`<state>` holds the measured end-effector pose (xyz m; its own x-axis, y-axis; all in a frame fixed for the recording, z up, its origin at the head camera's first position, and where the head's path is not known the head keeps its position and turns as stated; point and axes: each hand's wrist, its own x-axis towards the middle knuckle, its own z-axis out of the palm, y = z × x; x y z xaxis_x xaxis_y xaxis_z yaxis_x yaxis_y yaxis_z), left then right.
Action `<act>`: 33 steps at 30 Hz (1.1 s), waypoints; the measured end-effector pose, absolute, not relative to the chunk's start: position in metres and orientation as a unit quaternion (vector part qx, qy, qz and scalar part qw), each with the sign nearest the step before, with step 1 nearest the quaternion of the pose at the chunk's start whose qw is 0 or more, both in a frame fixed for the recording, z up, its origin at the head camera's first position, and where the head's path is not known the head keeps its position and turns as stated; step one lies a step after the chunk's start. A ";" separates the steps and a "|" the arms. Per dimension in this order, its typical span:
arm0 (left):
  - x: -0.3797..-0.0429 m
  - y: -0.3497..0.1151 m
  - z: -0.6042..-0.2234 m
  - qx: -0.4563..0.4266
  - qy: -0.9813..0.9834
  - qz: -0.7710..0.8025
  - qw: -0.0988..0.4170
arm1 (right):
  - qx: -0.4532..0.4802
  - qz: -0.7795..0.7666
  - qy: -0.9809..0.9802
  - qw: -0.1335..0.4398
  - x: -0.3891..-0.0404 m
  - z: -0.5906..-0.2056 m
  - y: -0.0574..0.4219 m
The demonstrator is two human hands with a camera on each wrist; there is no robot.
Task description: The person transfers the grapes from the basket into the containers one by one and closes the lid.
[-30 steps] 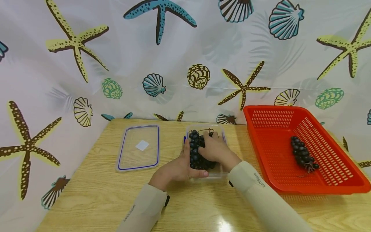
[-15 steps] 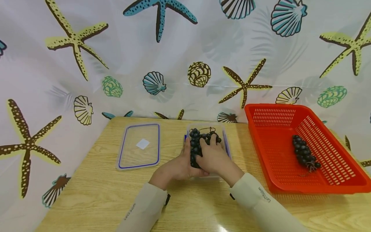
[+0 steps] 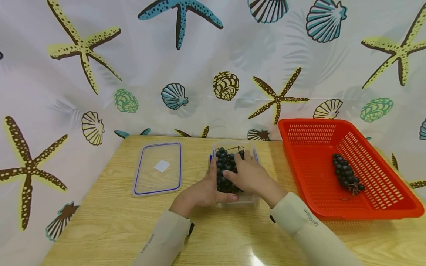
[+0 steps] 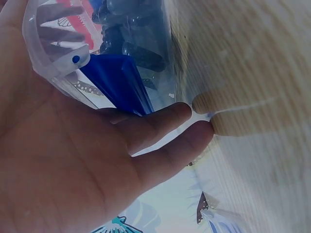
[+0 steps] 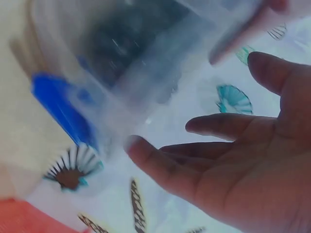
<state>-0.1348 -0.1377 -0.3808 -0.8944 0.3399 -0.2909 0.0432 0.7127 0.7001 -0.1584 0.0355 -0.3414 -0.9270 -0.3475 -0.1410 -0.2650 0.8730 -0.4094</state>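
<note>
A clear plastic container point(image 3: 245, 199) holding dark grapes point(image 3: 227, 168) stands on the table in the head view. Along its left wall lies my left hand point(image 3: 202, 191), thumb stretched across the front side. In the left wrist view two straight fingers point(image 4: 163, 160) of it reach down past the container's blue latch point(image 4: 114, 77) to the tabletop. My right hand point(image 3: 253, 176) rests over the right part of the grapes, thumb toward the middle of the bunch. The right wrist view shows the right hand's fingers point(image 5: 165, 170) spread and loosely bent, beside the blurred container.
Left of the container lies its clear lid point(image 3: 143, 173) with a blue seal and a small white label. A red plastic basket point(image 3: 306, 177) stands at the right, with another grape bunch point(image 3: 346, 173) inside. Behind the wooden table point(image 3: 110, 225) hangs a patterned cloth point(image 3: 199, 62).
The right hand shifts slightly over the grapes, moving toward the front and then back toward the right side, uncovering grapes in the middle. My left hand stays in place.
</note>
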 end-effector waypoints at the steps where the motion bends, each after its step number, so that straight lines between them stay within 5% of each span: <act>1: -0.135 -0.138 -0.381 0.106 0.903 0.363 0.203 | -0.160 -0.196 0.962 0.101 -0.158 -0.336 0.038; 16: -0.135 -0.138 -0.384 0.099 0.910 0.352 0.198 | -0.170 -0.186 0.967 0.036 -0.165 -0.281 0.099; 33: -0.134 -0.138 -0.381 0.104 0.903 0.367 0.196 | -0.175 -0.203 0.961 0.066 -0.179 -0.277 0.156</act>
<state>-0.1342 -0.1382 -0.3814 -0.9010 0.3328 -0.2782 0.0441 0.7083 0.7046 -0.1791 0.1564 -0.2771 -0.9301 -0.3631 -0.0555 -0.3094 0.8560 -0.4141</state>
